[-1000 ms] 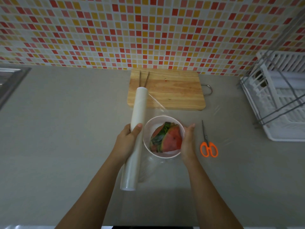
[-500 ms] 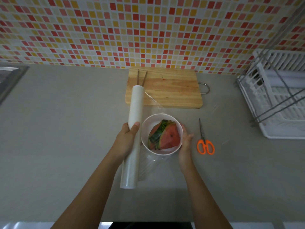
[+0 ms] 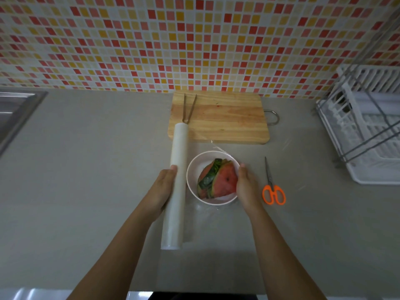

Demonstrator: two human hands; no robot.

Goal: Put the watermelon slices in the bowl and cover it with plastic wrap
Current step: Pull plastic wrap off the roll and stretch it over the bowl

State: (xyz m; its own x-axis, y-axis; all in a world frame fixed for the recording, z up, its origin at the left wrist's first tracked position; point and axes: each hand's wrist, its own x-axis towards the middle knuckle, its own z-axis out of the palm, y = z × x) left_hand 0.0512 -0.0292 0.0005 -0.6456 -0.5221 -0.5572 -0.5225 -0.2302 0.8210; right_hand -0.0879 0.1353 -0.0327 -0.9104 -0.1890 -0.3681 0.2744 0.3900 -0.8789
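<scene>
A white bowl (image 3: 194,165) stands on the grey counter with several watermelon slices (image 3: 218,180) inside, red flesh and green rind showing. My left hand (image 3: 163,189) grips a long white roll of plastic wrap (image 3: 176,176) that lies just left of the bowl, pointing away from me. A clear sheet of wrap (image 3: 220,148) stretches from the roll over the bowl. My right hand (image 3: 246,187) lies flat against the bowl's right side, pressing the film on the rim.
A wooden cutting board (image 3: 225,120) with metal tongs (image 3: 188,109) on it lies behind the bowl. Orange-handled scissors (image 3: 272,189) rest to the right. A white dish rack (image 3: 368,131) stands at far right, a sink edge (image 3: 15,109) at far left.
My right hand has slid up along the bowl's right side onto the rim. The roll in my left hand has barely moved.
</scene>
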